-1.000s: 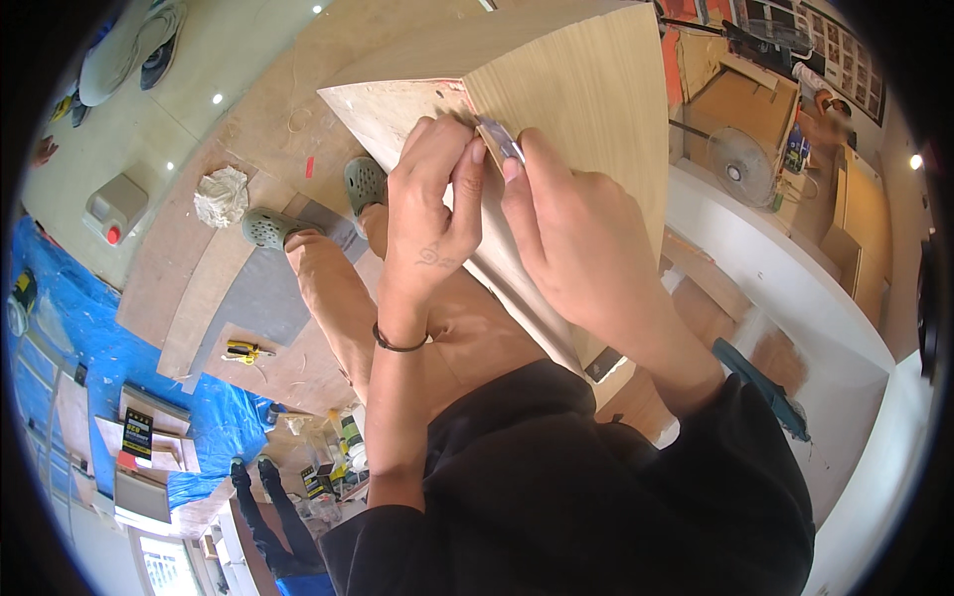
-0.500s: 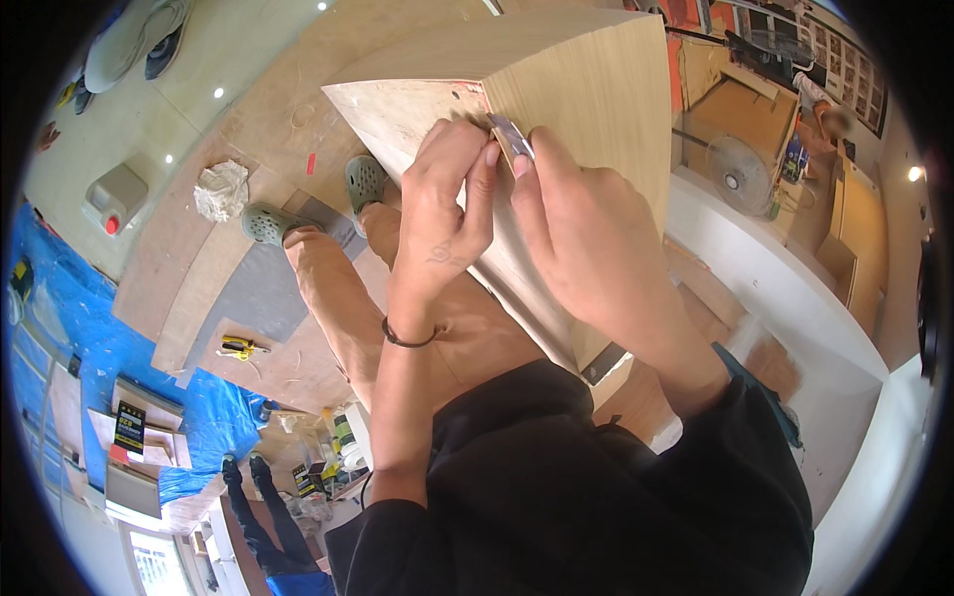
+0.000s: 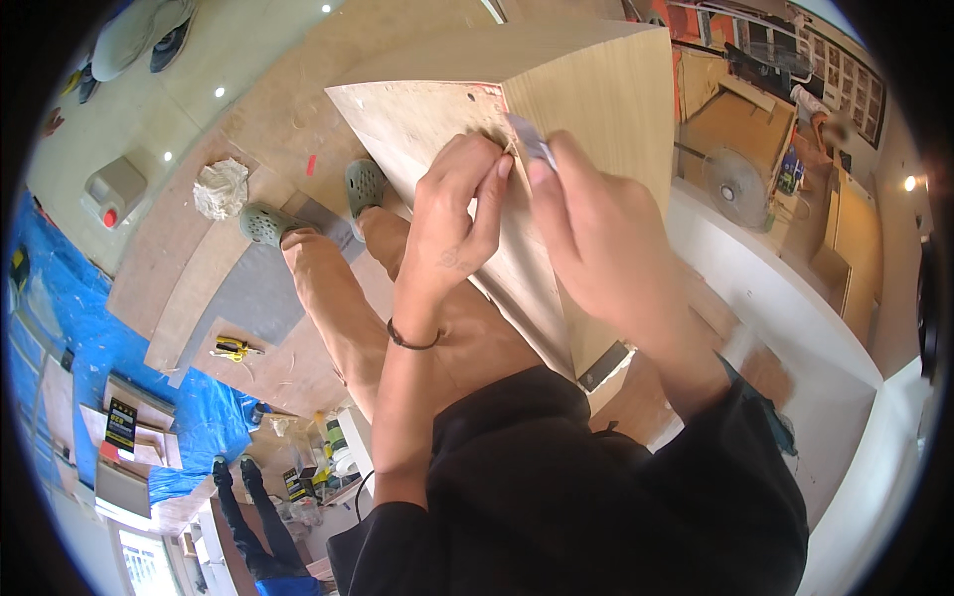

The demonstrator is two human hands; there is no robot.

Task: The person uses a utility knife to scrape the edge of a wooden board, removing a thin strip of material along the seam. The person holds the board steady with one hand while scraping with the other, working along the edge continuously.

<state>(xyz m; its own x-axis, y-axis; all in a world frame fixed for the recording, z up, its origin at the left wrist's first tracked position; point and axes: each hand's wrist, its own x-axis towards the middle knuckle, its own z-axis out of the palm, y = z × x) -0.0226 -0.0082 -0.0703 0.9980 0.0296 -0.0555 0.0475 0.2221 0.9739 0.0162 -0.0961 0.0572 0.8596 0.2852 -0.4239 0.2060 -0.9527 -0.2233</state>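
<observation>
Pale wood-grain sheeting covers the broad face of the boxy panel unit (image 3: 606,94), which stands just beyond both hands and runs back toward the lap between the forearms. The unit looks stiff and probably heavy, so steadying it would call for a palm on a flat face rather than fingertips at the corner; its long edge, just past the fingertips, looks thin enough to chip. The right hand (image 3: 608,223) grasps a thin flat blade (image 3: 530,137) between thumb and fingers by its near end, the far tip reaching that edge. The blade should be light, stiff and probably sharp, safest held well back, as here. The left hand (image 3: 452,204) has thumb and forefinger drawn together beside the blade, seemingly on a small tan sliver (image 3: 511,148), though blur there makes this uncertain. Such a sliver would be light and brittle, best pinched close to its end. Well left of the left hand lie a white crumpled cloth (image 3: 221,189) and yellow-handled pliers (image 3: 235,349).

Compared with half a second ago, the unit's corner and both hands sit slightly further right in view, the right thumb is a little further from the left fingertips, and the blade looks more smeared.
</observation>
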